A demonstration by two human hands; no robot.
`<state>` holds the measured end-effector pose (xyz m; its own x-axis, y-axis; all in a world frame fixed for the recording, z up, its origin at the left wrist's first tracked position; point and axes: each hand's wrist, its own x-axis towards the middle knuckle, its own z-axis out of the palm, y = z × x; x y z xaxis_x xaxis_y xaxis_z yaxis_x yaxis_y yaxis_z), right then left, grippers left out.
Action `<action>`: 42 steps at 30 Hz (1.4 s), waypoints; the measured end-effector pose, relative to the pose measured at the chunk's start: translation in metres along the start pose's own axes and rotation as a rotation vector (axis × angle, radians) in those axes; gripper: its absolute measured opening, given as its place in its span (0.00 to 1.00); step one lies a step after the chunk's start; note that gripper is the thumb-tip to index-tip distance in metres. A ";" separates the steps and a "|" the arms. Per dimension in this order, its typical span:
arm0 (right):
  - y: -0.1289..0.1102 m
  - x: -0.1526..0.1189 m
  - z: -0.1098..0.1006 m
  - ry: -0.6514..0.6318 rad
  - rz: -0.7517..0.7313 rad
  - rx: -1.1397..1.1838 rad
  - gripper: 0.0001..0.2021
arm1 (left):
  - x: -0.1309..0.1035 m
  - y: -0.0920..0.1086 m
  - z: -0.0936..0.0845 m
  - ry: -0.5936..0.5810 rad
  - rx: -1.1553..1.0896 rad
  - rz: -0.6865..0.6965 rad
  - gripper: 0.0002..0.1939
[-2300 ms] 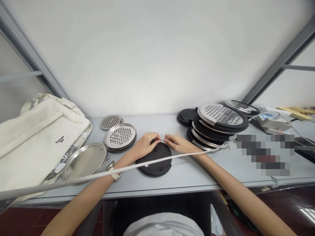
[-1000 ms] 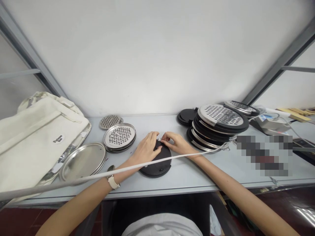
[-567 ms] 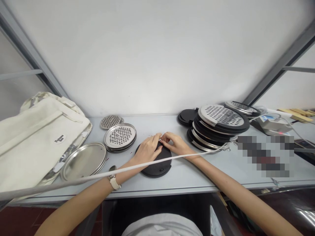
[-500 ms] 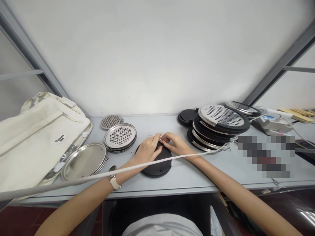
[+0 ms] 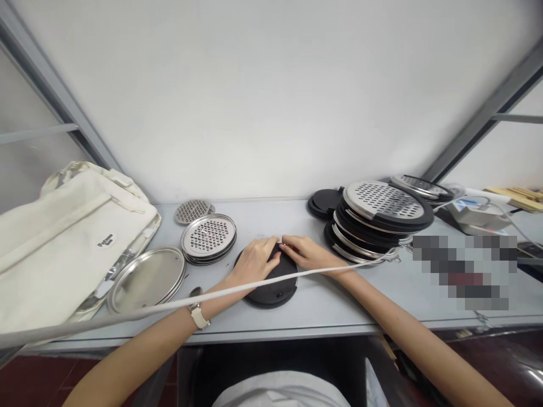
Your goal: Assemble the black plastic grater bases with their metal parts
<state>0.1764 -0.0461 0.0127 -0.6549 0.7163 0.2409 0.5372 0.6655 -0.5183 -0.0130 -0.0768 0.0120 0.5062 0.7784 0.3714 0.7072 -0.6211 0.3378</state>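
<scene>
A round black disc (image 5: 271, 291) lies flat on the table before me, with a small knob near its front edge. My left hand (image 5: 257, 260) rests over its far left part, fingers bent and thumb pressed on its top. At the far rim, my right hand (image 5: 307, 253) has its thumb and fingertips pinched together, close to the left fingertips. Whatever the right fingers hold there is too small to make out. Left of the disc is a stack of round metal grater plates (image 5: 208, 236).
Plain metal discs (image 5: 146, 281) and a cream cloth bag (image 5: 76, 243) lie at left. At right rises a stack of black-rimmed graters (image 5: 384, 200), beside a black round part (image 5: 324, 202). A pale cord (image 5: 246, 286) crosses in front of my forearms.
Both hands stay at the disc's far rim. The right fingers have shifted slightly and their tips press lower at the rim. The view has moved a little.
</scene>
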 end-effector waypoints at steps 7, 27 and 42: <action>0.004 -0.001 0.001 -0.015 0.031 -0.025 0.15 | 0.002 0.002 0.000 0.041 0.016 0.016 0.12; 0.003 -0.001 0.000 -0.081 0.087 -0.070 0.17 | 0.000 0.000 0.001 0.009 -0.035 0.018 0.14; 0.001 -0.002 -0.004 -0.131 0.101 -0.121 0.18 | 0.001 0.000 -0.002 -0.049 -0.190 0.024 0.16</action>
<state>0.1806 -0.0464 0.0151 -0.6535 0.7527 0.0797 0.6586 0.6174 -0.4301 -0.0140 -0.0765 0.0142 0.5485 0.7637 0.3404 0.5910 -0.6421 0.4883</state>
